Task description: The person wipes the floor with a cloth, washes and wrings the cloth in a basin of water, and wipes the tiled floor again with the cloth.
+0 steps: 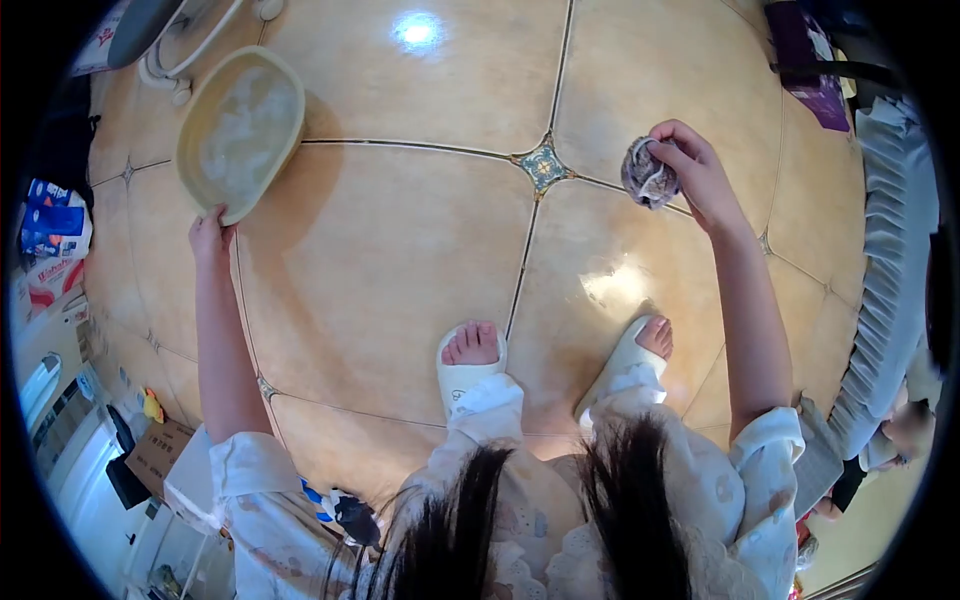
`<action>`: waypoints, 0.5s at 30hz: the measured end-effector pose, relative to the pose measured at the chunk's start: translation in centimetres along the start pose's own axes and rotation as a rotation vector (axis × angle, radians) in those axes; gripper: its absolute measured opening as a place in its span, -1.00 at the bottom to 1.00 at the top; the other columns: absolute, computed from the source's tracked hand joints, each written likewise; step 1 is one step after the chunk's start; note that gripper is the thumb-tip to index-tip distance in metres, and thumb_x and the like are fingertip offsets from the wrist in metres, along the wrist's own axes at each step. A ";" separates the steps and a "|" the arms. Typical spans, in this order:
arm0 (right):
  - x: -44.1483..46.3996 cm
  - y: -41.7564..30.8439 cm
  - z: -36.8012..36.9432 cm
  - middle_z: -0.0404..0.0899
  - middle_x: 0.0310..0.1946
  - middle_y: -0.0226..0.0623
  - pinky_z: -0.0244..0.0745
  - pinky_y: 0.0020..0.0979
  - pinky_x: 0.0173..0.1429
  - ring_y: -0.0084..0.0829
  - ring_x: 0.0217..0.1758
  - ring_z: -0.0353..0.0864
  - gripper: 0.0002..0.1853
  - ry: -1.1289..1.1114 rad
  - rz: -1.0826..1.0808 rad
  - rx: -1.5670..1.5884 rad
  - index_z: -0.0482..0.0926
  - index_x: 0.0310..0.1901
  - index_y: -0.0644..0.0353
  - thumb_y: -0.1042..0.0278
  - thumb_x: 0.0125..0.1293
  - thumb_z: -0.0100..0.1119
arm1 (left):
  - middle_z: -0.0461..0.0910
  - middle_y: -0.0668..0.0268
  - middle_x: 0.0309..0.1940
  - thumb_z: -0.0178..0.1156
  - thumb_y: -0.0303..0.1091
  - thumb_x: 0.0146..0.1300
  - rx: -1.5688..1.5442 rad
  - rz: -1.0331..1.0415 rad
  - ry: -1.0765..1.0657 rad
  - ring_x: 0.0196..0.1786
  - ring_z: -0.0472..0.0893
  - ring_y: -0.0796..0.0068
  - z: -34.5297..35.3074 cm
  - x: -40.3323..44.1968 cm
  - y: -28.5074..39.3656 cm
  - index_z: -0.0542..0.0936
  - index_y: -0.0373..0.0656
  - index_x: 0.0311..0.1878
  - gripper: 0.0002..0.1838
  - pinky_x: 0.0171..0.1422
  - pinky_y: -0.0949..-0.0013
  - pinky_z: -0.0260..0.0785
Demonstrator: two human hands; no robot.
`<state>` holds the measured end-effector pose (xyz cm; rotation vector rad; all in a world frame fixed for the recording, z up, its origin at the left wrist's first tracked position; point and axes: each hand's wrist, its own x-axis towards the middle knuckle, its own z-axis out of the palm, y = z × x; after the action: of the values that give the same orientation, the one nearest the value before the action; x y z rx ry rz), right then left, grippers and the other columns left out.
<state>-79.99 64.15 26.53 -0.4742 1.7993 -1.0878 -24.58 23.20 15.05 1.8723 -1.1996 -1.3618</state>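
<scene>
Head cam: white tubing (208, 47) nr held basin (188, 155).

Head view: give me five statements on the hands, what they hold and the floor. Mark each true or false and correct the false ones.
1. The left hand grips a pale yellow, rounded plastic basin. True.
2. The right hand holds a crumpled, purplish-grey, cloth-like bundle. True.
3. The bundle lies inside the basin. False: it is in the right hand, apart from the basin.
4. Black boots are worn. False: white open-toed slippers are.
5. Glossy beige floor tiles surround a patterned diamond-shaped inset. True.
</scene>
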 end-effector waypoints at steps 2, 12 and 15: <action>-0.3 -0.8 0.5 0.54 -0.33 -0.52 0.38 -0.57 -0.16 -0.68 -0.26 0.50 -0.93 -0.009 -0.002 0.035 0.55 -0.16 0.15 0.42 0.36 0.19 | 0.66 0.19 -0.19 0.27 -0.44 0.26 -0.037 0.008 -0.009 -0.24 0.72 0.37 0.2 0.6 -0.4 0.55 -0.34 -0.03 -0.74 -0.15 0.34 0.69; -2.2 -3.1 0.8 0.61 -0.11 -0.38 0.42 -0.51 0.04 -0.62 -0.09 0.54 -0.92 -0.084 -0.251 0.009 0.54 -0.13 0.18 0.46 0.38 0.17 | 0.53 0.23 -0.08 0.33 -0.21 0.35 0.580 0.287 0.257 -0.20 0.55 0.61 -1.4 -1.1 1.3 0.47 -0.28 0.03 -0.61 -0.09 0.51 0.44; -3.0 -4.4 2.1 0.56 0.13 -0.17 0.47 -0.46 0.09 -0.44 0.00 0.57 -0.89 0.079 -0.681 -0.508 0.55 -0.13 0.24 0.49 0.35 0.21 | 0.52 0.33 -0.16 0.33 -0.31 0.35 0.434 0.727 0.115 -0.20 0.48 0.67 -0.4 -4.1 3.4 0.51 -0.25 0.00 -0.71 -0.09 0.58 0.34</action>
<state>-77.29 62.98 31.48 -1.4442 2.0397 -1.0782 -25.80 25.19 19.92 1.4820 -1.9655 -0.6212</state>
